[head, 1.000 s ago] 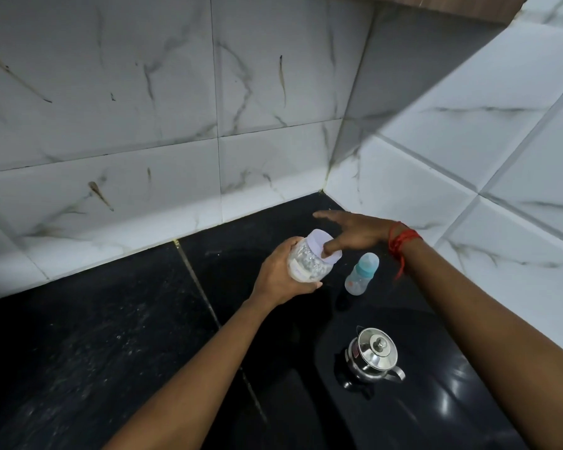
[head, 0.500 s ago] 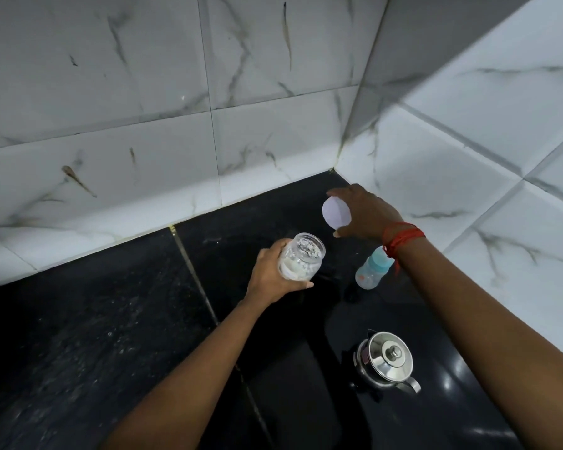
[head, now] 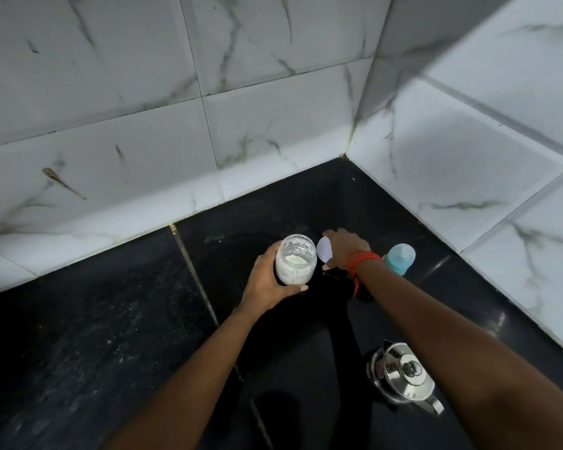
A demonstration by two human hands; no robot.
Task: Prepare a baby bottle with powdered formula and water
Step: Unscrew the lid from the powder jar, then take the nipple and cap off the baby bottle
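My left hand (head: 267,284) grips a clear glass jar (head: 295,259) partly filled with white powder; its mouth is uncovered. Just right of it, my right hand (head: 345,250) holds the jar's white lid (head: 325,250) low over the black counter (head: 111,336). A red thread is tied round that wrist. Behind the right wrist stands a small baby bottle (head: 399,258) with a blue cap, partly hidden by the arm.
A steel kettle (head: 403,375) with a knobbed lid stands near the front right, under my right forearm. White marble tiled walls (head: 273,125) meet in a corner behind the counter and close it in at the back and right.
The lid came off the jar in my right hand, swung up and right, and is now lowered close to the counter beside the jar. The left hand kept holding the jar.
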